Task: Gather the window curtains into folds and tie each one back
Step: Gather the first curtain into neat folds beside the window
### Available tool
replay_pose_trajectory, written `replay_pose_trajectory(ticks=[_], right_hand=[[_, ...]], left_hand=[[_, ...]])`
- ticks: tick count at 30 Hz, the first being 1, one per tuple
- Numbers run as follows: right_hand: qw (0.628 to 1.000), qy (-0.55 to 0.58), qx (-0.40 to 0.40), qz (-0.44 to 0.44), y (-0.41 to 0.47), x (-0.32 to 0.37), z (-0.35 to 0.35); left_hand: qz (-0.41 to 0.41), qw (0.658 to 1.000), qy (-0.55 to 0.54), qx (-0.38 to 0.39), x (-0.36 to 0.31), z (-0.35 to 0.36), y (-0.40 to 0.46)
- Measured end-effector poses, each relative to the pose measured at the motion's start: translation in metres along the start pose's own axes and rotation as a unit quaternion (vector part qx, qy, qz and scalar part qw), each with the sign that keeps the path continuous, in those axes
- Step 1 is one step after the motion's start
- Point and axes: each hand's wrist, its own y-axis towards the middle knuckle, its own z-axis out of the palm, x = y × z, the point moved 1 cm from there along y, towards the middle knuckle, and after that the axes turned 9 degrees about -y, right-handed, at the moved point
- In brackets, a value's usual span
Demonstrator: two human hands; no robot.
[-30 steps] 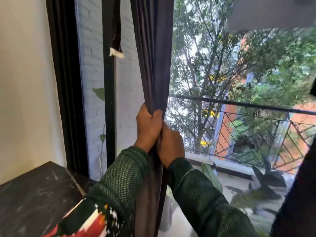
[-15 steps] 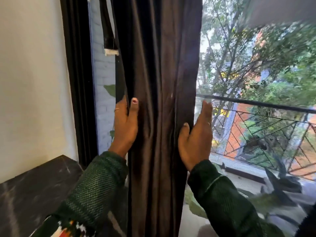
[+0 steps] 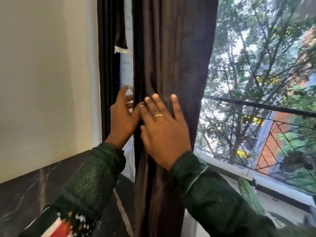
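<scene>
Dark brown curtain (image 3: 171,57), green mesh sleeves (image 3: 95,177), gold ring (image 3: 159,115).

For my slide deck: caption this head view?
Both hands, left and right, press open-fingered against the gathered dark curtain beside a window.

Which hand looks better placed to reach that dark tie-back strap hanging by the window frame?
Probably the left hand. It sits at the curtain's left edge, open, directly below the hanging tie-back strap. The right hand lies flat across the gathered folds, seemingly keeping them together.
</scene>
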Motion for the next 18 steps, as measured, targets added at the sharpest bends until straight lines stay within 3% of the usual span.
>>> replay_pose_trajectory(ticks=[2, 7, 9, 11, 14, 18], right_hand=[[0.998, -0.033, 0.029, 0.055, -0.003, -0.020, 0.007], [0.979, -0.016, 0.116, 0.170, -0.013, -0.060, 0.010], [0.970, 0.021, 0.149, 0.191, -0.016, -0.070, 0.005], [0.962, 0.073, 0.167, 0.201, -0.024, -0.078, 0.003], [0.951, 0.172, 0.117, 0.228, -0.035, -0.078, -0.006], [0.951, 0.206, 0.067, 0.219, -0.046, -0.072, -0.005]], left_hand=[[0.029, 0.998, 0.056, -0.024, 0.001, -0.004, 0.001], [0.115, 0.985, 0.126, 0.017, -0.005, 0.001, -0.009], [0.094, 0.988, 0.125, 0.015, -0.006, 0.012, -0.008], [0.024, 0.996, 0.086, 0.008, -0.009, 0.026, -0.010], [-0.038, 0.998, 0.039, 0.038, -0.017, 0.052, -0.016], [-0.051, 0.995, -0.017, 0.082, -0.031, 0.077, -0.025]])
